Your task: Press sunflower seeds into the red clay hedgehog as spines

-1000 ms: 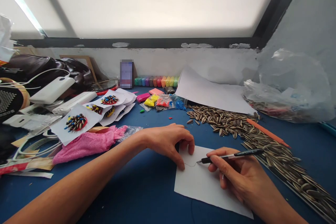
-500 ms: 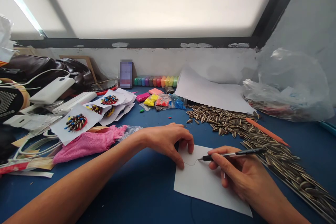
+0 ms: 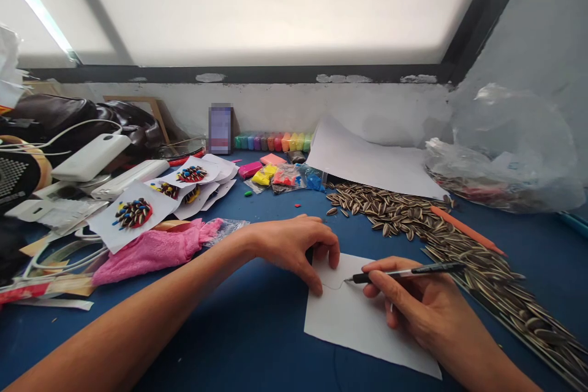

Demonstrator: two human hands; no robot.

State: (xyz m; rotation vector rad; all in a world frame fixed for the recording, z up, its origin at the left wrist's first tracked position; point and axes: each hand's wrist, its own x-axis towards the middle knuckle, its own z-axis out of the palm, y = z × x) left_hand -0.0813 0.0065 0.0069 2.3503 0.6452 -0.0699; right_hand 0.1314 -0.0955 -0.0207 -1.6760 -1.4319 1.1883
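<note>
A white sheet of paper (image 3: 358,324) lies on the blue table before me, with a thin curved line drawn near its upper left part. My right hand (image 3: 413,306) grips a black and clear pen (image 3: 404,272), whose tip rests at the right end of that line. On the paper's upper left corner, my left hand (image 3: 298,248) presses down with its fingertips; its fingers are apart and bent, holding nothing. Sunflower seeds (image 3: 390,208) spread just beyond and to the right of my right hand, with an orange stick-like tool (image 3: 468,231) lying on them.
To the left are paper cards (image 3: 110,220) bearing seed-and-clay figures, a pink cloth (image 3: 151,251) and white power banks (image 3: 92,158). Behind stand a phone (image 3: 221,128) and coloured clay packs (image 3: 275,142). A large white sheet (image 3: 362,156) and a plastic bag (image 3: 509,165) sit at the back right.
The pen tip and my right hand's fingers have shifted very slightly left over the paper. My left hand stays in place.
</note>
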